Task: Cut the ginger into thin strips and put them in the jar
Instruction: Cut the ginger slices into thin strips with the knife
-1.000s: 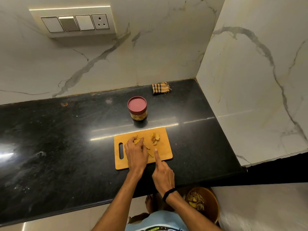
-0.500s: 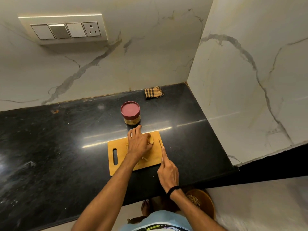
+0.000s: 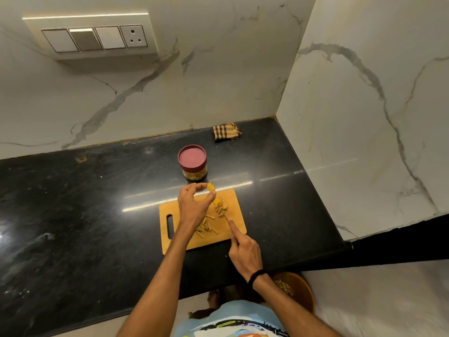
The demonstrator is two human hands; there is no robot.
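A wooden cutting board (image 3: pixel 237 203) lies on the black counter. My left hand (image 3: pixel 193 205) is lifted over its far edge and pinches a yellow ginger slice (image 3: pixel 211 187) between thumb and fingers. A pile of ginger slices (image 3: pixel 220 206) lies at the board's far right, and thin ginger strips (image 3: pixel 206 227) lie near its middle. My right hand (image 3: pixel 244 251) grips a small knife (image 3: pixel 228 218), index finger stretched along its back, the blade tip near the slices. The jar (image 3: pixel 192 165) with a closed maroon lid stands just behind the board.
A folded checked cloth (image 3: pixel 226 132) lies in the counter's back right corner by the marble walls. A brown bin (image 3: pixel 297 290) with peelings stands on the floor below the counter edge. A switch panel (image 3: pixel 94 36) sits on the back wall.
My left hand has lifted off the slice pile with one ginger slice pinched in it. The right hand with the knife stays at the board's near right side.
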